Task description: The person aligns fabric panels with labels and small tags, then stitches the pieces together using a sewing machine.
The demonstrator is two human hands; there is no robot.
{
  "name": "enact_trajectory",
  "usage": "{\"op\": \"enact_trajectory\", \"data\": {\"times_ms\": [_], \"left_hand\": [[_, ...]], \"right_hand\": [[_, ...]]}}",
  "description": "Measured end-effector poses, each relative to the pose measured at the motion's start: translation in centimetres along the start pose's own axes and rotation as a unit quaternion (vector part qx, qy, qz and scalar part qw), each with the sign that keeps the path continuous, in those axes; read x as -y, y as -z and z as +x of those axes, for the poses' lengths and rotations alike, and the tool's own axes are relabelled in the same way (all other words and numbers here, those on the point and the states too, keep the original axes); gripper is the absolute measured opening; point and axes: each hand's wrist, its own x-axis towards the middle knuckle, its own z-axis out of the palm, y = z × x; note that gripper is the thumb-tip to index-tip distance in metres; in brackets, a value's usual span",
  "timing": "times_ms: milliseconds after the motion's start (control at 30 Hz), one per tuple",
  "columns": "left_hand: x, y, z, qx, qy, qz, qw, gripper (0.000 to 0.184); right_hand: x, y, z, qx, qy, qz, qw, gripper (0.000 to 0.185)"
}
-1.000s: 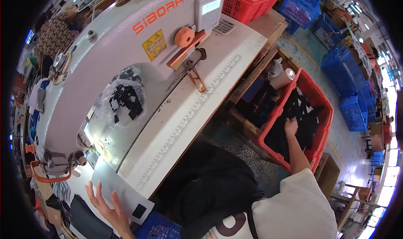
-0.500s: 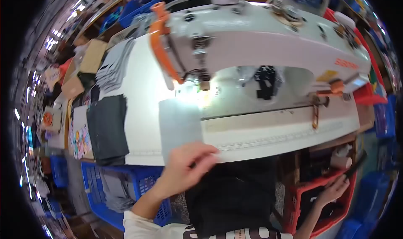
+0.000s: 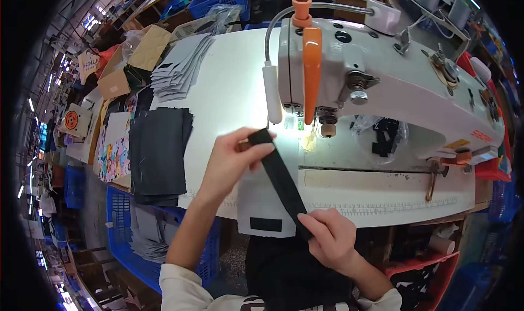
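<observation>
A long black strip is stretched slantwise between my two hands, over the front of the sewing table. My left hand pinches its upper end near the needle area. Its lower end is pinched by my right hand, close to the table's front edge. Beneath the strip lies a light grey fabric piece with a small black patch at its front end. The sewing machine stands just behind, its lamp lit beside the needle.
On the left of the table are a stack of dark pieces and a stack of grey pieces. A blue basket sits below at the left, a red crate below at the right. A plastic bag of black pieces lies behind the machine arm.
My right hand has come up from the red crate with the black strip. My left hand now grips the strip's other end. The camera view has swung toward the left side of the table.
</observation>
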Motion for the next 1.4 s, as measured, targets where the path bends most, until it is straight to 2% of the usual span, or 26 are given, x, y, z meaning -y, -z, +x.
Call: {"op": "enact_trajectory", "data": {"times_ms": [167, 267, 300, 400, 667, 967, 1100, 1200, 1367, 1400], "left_hand": [[2.5, -0.3, 5.0, 0.042, -0.013, 0.027, 0.999, 0.01], [2.2, -1.4, 5.3, -0.018, -0.041, 0.165, 0.985, 0.014], [2.4, -1.6, 5.5, -0.019, -0.039, 0.164, 0.986, 0.014], [3.3, -1.8, 5.6, -0.049, -0.108, 0.209, 0.971, 0.018], [4.0, -2.3, 6.0, -0.084, -0.123, 0.267, 0.952, 0.023], [3.5, -2.9, 4.9, -0.074, -0.124, 0.255, 0.956, 0.022], [3.4, -3.1, 4.6, -0.071, -0.126, 0.265, 0.953, 0.021], [3.8, -3.2, 4.7, -0.085, -0.141, 0.255, 0.953, 0.021], [4.1, -3.6, 4.9, -0.096, -0.126, 0.252, 0.955, 0.021], [4.1, -4.1, 4.9, -0.091, -0.133, 0.243, 0.957, 0.02]], "right_hand": [[-1.0, -0.8, 0.2, 0.04, 0.063, 0.012, 0.997, 0.042], [-1.5, -1.4, 0.4, 0.061, 0.064, -0.008, 0.996, 0.039], [-1.6, -1.5, 0.3, 0.063, 0.064, -0.007, 0.996, 0.039], [-1.9, -1.8, -0.3, 0.092, 0.069, -0.002, 0.993, 0.037], [-1.9, -1.6, -0.1, 0.131, 0.058, -0.004, 0.99, 0.038], [-1.2, -1.0, -0.6, 0.171, 0.054, -0.008, 0.984, 0.036], [-0.5, 0.6, 0.9, 0.237, 0.008, 0.02, 0.971, 0.039], [-2.4, 0.8, 3.5, 0.217, 0.032, -0.075, 0.973, 0.047], [-5.4, 0.2, 5.3, 0.255, 0.102, -0.072, 0.959, 0.049], [-5.5, 0.2, 5.2, 0.258, 0.088, -0.06, 0.96, 0.049]]}}
